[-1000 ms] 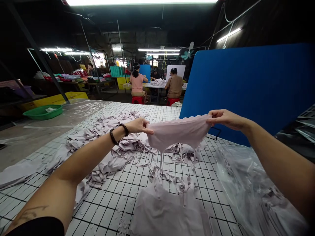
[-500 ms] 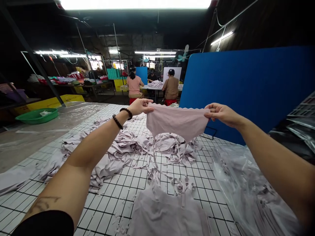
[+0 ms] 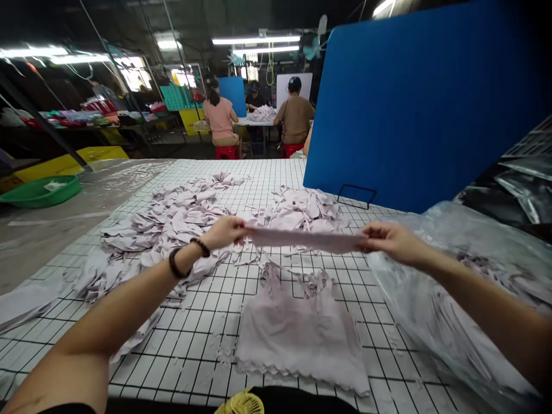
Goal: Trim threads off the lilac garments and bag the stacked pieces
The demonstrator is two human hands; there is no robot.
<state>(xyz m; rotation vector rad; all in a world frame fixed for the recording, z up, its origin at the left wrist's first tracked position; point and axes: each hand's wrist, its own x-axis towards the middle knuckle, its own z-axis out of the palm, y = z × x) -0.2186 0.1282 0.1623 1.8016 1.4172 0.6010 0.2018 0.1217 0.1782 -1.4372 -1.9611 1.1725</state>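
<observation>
My left hand (image 3: 226,232) and my right hand (image 3: 388,241) each pinch one end of a pale lilac fabric piece (image 3: 304,240), stretched flat and level between them above the table. Straps hang from it toward a neat stack of the same lilac pieces (image 3: 299,333) lying on the gridded table (image 3: 194,333) just below. My left wrist wears dark bead bracelets.
Heaps of lilac fabric pieces (image 3: 172,224) spread left and behind. A blue divider board (image 3: 409,103) stands at right, a clear plastic bag (image 3: 435,310) lies beside it. A green basin (image 3: 41,191) sits far left. Several people sit at a far table (image 3: 259,118).
Both hands lowered the fabric piece from chest height down toward the stack, turning it from hanging upright to nearly flat. The camera view tipped downward.
</observation>
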